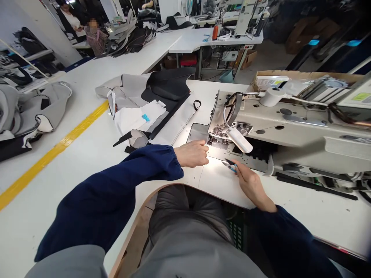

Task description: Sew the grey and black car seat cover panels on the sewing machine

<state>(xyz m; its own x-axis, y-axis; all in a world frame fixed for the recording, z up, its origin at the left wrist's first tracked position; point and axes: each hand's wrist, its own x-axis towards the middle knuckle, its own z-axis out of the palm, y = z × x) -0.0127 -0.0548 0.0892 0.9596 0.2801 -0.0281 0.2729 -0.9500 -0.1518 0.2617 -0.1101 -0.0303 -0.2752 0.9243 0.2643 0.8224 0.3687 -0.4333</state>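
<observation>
My left hand [193, 153] is closed in a fist at the left end of the sewing machine's [301, 129] lit stitching area, its fingers curled so that anything in them is hidden. In my right hand [251, 182] I grip small thread snips [230, 165] with dark blades and blue on the handle, their tips pointing left toward my other hand. Above the snips hangs a white work lamp [240, 139]. Just beyond my left hand is the machine's metal cover plate [198, 132].
Grey and black fabric pieces [166, 87] lie behind my left forearm, with a thin black loop [197, 104] beside them. More padded grey pieces [31, 110] are past the yellow tape [58, 148]. A cardboard box [310, 77] stands behind the machine. Other people are at the back left.
</observation>
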